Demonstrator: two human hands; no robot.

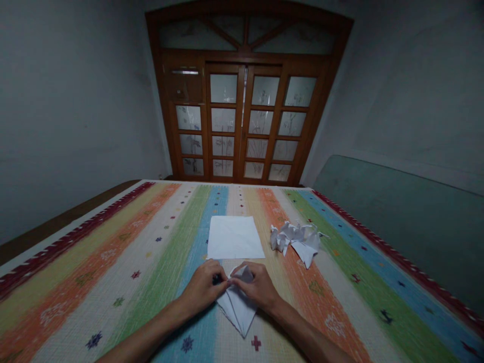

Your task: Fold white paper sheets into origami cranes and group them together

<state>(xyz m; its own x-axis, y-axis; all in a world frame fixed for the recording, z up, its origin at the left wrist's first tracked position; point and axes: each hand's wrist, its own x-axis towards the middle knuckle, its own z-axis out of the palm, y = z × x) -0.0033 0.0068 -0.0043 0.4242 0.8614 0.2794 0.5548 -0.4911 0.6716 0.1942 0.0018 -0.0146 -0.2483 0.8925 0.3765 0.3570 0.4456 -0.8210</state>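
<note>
1. Folded paper (pixel 239 310) points its tip toward the near edge of the cloth-covered tabletop (pixel 159 269), between the side edges.
2. Left hand (pixel 204 283) and right hand (pixel 261 286) both pinch its far end, fingertips close together.
3. Flat white sheet (pixel 236 238) lies just beyond, toward the far edge.
4. Folded paper figures (pixel 308 247) cluster nearer the right edge.

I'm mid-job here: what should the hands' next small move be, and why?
I'd probably press the raised flap down firmly before letting go. The left hand and the right hand meet at the upper part of the folded paper, and the flap seems to stand up by the right hand, so it may spring open if released.
</note>
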